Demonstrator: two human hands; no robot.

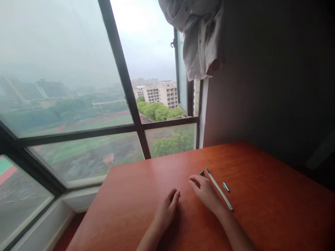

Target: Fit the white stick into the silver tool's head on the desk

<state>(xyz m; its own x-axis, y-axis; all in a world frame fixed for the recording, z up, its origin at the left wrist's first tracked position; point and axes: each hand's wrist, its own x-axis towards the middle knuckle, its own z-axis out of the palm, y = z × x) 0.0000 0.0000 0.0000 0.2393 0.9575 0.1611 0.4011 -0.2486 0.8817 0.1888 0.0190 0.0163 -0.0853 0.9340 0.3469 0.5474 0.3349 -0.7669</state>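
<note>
My left hand (167, 209) rests on the reddish wooden table (261, 209) with its fingers loosely curled and nothing in them. My right hand (205, 191) lies just to its right, fingers bent down onto the tabletop, its fingertips touching a small dark object (201, 172) that I cannot make out. A long thin silver pen-like rod (219, 190) lies on the table along the right side of that hand. A short green cap-like piece (226, 187) lies a little further right, apart from the rod.
A large window (78, 104) with dark frames runs along the table's left and far edge, looking out on buildings and fields. A pale shirt (199, 38) hangs at the top by a dark wall (274, 76).
</note>
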